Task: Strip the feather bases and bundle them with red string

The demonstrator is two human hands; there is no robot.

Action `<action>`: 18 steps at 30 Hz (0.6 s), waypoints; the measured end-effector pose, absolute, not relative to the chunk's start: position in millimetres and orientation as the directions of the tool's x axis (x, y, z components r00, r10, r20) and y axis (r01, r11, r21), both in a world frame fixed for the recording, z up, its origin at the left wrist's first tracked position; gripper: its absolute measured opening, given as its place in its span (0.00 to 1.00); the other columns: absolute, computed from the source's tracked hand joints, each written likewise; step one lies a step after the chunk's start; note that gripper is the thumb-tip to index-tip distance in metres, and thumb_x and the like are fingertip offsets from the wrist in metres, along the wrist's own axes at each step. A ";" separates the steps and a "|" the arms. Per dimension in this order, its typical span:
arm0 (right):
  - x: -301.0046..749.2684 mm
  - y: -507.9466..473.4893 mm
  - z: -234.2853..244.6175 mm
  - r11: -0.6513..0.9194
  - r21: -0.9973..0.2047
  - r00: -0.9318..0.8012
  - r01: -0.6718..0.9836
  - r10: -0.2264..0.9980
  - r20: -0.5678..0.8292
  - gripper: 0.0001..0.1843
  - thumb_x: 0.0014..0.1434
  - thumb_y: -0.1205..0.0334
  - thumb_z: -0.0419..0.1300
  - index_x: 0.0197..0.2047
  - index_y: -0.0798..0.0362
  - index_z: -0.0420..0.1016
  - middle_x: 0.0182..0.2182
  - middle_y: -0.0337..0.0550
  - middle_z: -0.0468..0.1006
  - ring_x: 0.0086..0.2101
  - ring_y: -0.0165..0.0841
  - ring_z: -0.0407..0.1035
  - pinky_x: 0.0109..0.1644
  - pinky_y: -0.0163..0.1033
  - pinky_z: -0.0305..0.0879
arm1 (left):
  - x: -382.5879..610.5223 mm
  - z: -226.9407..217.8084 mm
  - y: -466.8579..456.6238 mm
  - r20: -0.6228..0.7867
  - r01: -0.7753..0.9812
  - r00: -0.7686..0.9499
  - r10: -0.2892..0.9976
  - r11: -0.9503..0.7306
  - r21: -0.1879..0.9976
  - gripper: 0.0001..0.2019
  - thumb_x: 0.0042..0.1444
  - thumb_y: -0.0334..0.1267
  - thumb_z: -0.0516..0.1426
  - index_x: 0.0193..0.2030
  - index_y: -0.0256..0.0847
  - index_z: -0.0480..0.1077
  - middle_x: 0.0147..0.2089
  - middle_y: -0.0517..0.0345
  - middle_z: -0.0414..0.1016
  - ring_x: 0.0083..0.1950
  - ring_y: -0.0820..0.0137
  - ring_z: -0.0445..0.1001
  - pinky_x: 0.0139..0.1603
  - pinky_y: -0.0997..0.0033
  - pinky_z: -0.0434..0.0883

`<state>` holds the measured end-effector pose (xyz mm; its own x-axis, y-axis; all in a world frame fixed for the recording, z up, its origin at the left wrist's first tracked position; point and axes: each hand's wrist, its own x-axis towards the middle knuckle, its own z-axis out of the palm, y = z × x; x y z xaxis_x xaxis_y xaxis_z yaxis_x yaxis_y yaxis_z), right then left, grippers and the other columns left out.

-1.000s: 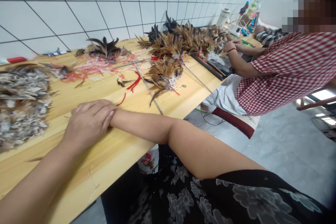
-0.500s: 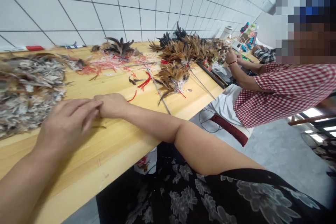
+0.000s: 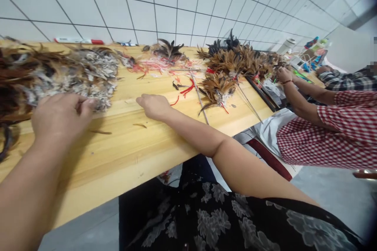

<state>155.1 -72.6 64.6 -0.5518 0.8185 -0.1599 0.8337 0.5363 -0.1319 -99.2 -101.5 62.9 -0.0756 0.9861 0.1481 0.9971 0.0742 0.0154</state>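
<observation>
At the near edge of a thick pile of grey, white and brown feathers (image 3: 88, 68) is my left hand (image 3: 60, 115). Its thumb stands apart from the bent fingers, with nothing visible between them; some fingertips are hidden behind the hand. Over the table to the right, my right hand (image 3: 154, 106) is closed, its fingertips pressed together. What it pinches, if anything, is too small to make out. A loose narrow feather (image 3: 101, 132) lies between the hands on the wooden table (image 3: 118, 168).
Red strips (image 3: 188, 88) and a thin stick (image 3: 200, 100) lie beyond my right hand. Brown feather bundles (image 3: 219, 86) are to the right. A marker (image 3: 78, 41) lies by the tiled wall. A co-worker in a checked shirt (image 3: 350, 125) handles feathers at the right.
My left hand has moved left, away from my right hand's fingertips, to the feather pile. The view has swung left, showing more of the pile and the whole marker.
</observation>
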 end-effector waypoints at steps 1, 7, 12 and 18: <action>155.4 -73.6 65.6 0.541 -0.122 -0.555 0.832 0.816 -0.163 0.32 0.86 0.74 0.43 0.79 0.53 0.78 0.75 0.57 0.86 0.73 0.49 0.84 0.69 0.52 0.85 | -97.4 65.5 -102.7 0.123 0.996 -0.084 0.989 0.084 0.006 0.36 0.78 0.55 0.36 0.56 0.39 0.83 0.60 0.29 0.86 0.68 0.36 0.83 0.78 0.41 0.81; 156.7 -77.5 69.6 0.540 -0.132 -0.556 0.831 0.814 -0.168 0.30 0.85 0.73 0.44 0.77 0.55 0.80 0.73 0.61 0.86 0.72 0.51 0.84 0.66 0.50 0.83 | -103.4 68.4 -109.0 0.038 0.996 -0.069 0.997 0.067 0.065 0.39 0.84 0.60 0.43 0.77 0.31 0.80 0.74 0.23 0.82 0.77 0.31 0.78 0.81 0.33 0.78; 156.8 -77.8 70.5 0.534 -0.132 -0.549 0.835 0.818 -0.172 0.31 0.83 0.75 0.45 0.77 0.56 0.81 0.72 0.62 0.87 0.72 0.52 0.85 0.64 0.49 0.82 | -97.6 74.2 -113.4 0.042 0.994 -0.090 0.995 0.087 0.062 0.38 0.84 0.52 0.41 0.78 0.29 0.81 0.74 0.23 0.82 0.79 0.30 0.77 0.81 0.34 0.78; 156.1 -76.8 71.3 0.532 -0.118 -0.545 0.839 0.821 -0.170 0.31 0.82 0.75 0.46 0.76 0.55 0.82 0.70 0.62 0.88 0.70 0.52 0.86 0.62 0.49 0.82 | -85.1 90.8 -119.1 0.044 0.983 -0.136 0.990 0.130 0.127 0.36 0.84 0.49 0.42 0.75 0.26 0.81 0.74 0.23 0.82 0.81 0.33 0.77 0.83 0.35 0.76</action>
<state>156.1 -76.8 71.3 -0.5445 0.8213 -0.1704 0.8387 0.5317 -0.1177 -85.1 -119.1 90.8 -0.1361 0.9897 0.0443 0.9834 0.1295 0.1268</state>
